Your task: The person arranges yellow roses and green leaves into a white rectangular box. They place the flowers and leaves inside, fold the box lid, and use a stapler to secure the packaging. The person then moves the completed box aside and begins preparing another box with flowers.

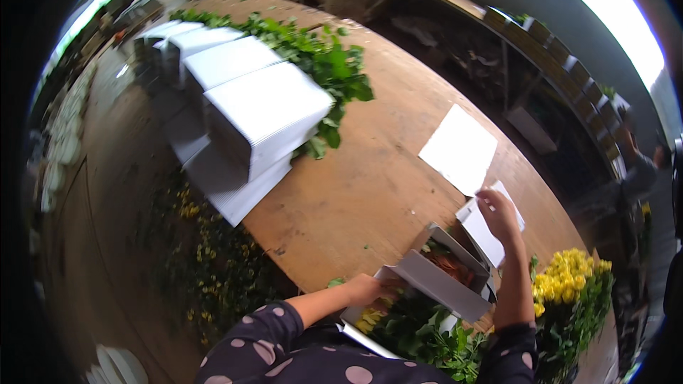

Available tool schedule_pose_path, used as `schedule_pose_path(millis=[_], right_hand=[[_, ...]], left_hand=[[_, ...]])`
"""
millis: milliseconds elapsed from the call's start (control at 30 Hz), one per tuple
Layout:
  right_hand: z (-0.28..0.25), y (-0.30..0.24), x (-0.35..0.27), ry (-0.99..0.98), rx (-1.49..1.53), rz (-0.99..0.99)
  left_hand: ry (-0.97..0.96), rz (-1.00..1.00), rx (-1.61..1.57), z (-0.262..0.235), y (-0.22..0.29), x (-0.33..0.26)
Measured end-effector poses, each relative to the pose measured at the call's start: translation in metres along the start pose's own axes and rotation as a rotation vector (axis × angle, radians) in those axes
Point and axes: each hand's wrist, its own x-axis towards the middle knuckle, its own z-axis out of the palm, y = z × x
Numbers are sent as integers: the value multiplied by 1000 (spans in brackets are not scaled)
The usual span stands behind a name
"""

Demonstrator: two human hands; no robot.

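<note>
Hands: left (365, 289) curled at cardboard (442, 286), right (500, 211) half-curled by white card (485, 238), grips unclear | foliage (464, 348) crowding cardboard | roses (565, 281) right

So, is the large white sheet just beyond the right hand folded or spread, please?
Spread: the white sheet lies flat on the wooden table, its broad face open to view and no fold visible.

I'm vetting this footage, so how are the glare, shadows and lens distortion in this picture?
In the head view, the bright upper-right opening is blown out and the white stack glares; the head view's floor greenery sits in shadow; its fisheye bends the wooden table's far edge; in that head view, left hand and right hand are discernible.
</note>
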Motion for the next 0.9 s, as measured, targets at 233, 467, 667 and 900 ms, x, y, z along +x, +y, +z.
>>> schedule_pose_path(millis=[233, 467, 667, 900], right_hand=[[-59, -92, -140, -211, 17, -51], [-59, -174, -190, -337, -27, -43], [-32, -237, -249, -517, 44, -345], [121, -236, -344, -1233, 557, -213]], left_hand=[[111, 95, -62, 8, 0, -7], [278, 142, -3, 23, 0, -15], [995, 96, -103, 46, -29, -58], [1414, -879, -297, 178, -39, -238]])
